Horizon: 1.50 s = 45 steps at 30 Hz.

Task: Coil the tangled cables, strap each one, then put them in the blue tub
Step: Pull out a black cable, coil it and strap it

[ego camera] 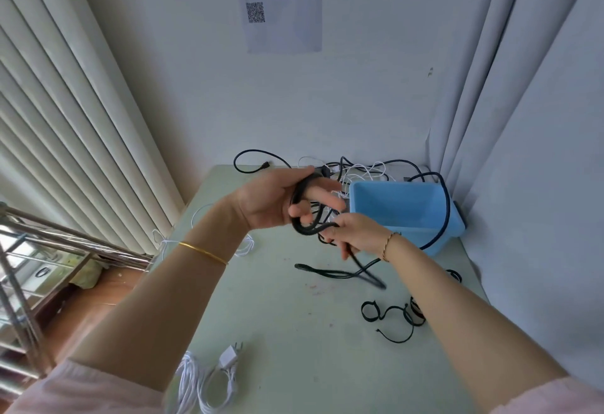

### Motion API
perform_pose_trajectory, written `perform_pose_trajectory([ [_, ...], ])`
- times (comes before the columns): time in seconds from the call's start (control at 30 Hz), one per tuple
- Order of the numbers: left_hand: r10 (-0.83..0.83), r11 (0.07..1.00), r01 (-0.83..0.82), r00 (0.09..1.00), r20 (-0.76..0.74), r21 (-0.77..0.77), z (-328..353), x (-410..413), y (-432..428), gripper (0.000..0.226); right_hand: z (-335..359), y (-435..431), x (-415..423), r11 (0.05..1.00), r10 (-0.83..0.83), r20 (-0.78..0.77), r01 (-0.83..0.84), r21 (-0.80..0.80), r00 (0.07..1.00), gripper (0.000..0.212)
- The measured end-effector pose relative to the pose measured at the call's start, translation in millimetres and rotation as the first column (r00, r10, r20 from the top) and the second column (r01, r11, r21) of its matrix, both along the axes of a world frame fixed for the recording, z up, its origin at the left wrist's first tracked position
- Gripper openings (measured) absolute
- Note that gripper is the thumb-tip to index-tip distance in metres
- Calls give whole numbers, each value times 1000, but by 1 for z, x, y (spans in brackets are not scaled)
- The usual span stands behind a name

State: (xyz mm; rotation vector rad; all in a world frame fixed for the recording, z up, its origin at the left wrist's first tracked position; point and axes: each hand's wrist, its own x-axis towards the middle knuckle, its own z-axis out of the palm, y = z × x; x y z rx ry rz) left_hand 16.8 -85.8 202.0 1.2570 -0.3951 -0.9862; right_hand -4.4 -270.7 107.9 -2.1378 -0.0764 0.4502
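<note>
Both hands are raised over the middle of the table (277, 322), close together and working one black cable (305, 231).

- Left hand (274, 199): palm turned up, several loops of the black cable run round its fingers, thumb lying over the top of the loops.
- Right hand (358, 234): just beside the left, fingers curled round the same cable where it leaves the loops. Blurred; the exact finger hold cannot be told.
- From the right hand the cable's loose tail (340, 273) drops to the tabletop and lies there in a long flat loop.
- Blue tub (402, 207): far right corner of the table, open side up. Another black lead (446, 214) is draped over its right wall.
- Tangle of black and white cables (359, 169): along the far edge, behind and left of the tub.
- Black straps (392, 317): a loose cluster near the right edge, partly under the right forearm.
- White charger cable (209, 379) with its plug (229, 356): at the near edge, loosely bundled.
- Another white cable (170, 241): hangs at the left edge.
- Thin gold bangle (202, 252) on the left wrist, chain bracelet (387, 246) on the right.
- Sheet of paper (281, 5) with a QR code on the wall beyond the far edge.
</note>
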Motion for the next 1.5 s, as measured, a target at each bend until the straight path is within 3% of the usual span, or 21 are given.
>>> perform_pose_trajectory([
  [0.1,-153,984,154,988,-14,90,-7,-4,5,45,19,-5,8,988,5,124,14,-152,992,18],
  [0.2,-222,963,225,974,-38,151,-11,-12,2,41,36,-3,17,964,72,252,-2,-266,965,25],
  [0.33,-189,971,205,974,-128,120,-21,-15,0,39,40,-1,25,926,16,369,125,-355,929,10],
  [0.47,-65,985,87,988,-143,152,-28,-16,1,33,42,4,23,899,-43,418,218,-380,907,11],
  [0.67,71,921,-80,997,37,382,-29,-15,-2,35,43,14,24,879,-129,489,327,-346,863,22],
  [0.77,111,855,-207,969,221,475,-35,-16,-8,21,46,19,23,914,-173,529,335,-227,831,17],
  [0.87,288,844,-389,910,300,370,-40,-9,-11,21,56,27,16,959,-191,566,275,-65,802,31],
  [0.97,493,839,-519,852,174,163,-34,-2,-10,18,64,34,1,978,-206,481,164,129,852,27],
  [1.1,613,782,-614,789,-45,-103,-19,11,6,39,59,37,-23,949,-107,306,6,314,946,28],
  [1.23,626,750,-611,779,-24,-252,-4,21,16,57,31,44,-38,965,121,267,-176,195,956,28],
  [1.33,634,714,-612,771,-57,-341,6,18,13,42,11,45,-33,978,154,267,-186,98,951,26],
  [1.4,608,759,-574,794,20,-308,8,13,10,39,4,38,-21,988,149,308,-152,-16,940,27],
  [1.5,496,848,-464,866,72,-257,4,10,10,53,3,27,-5,981,172,321,-133,-141,931,27],
])
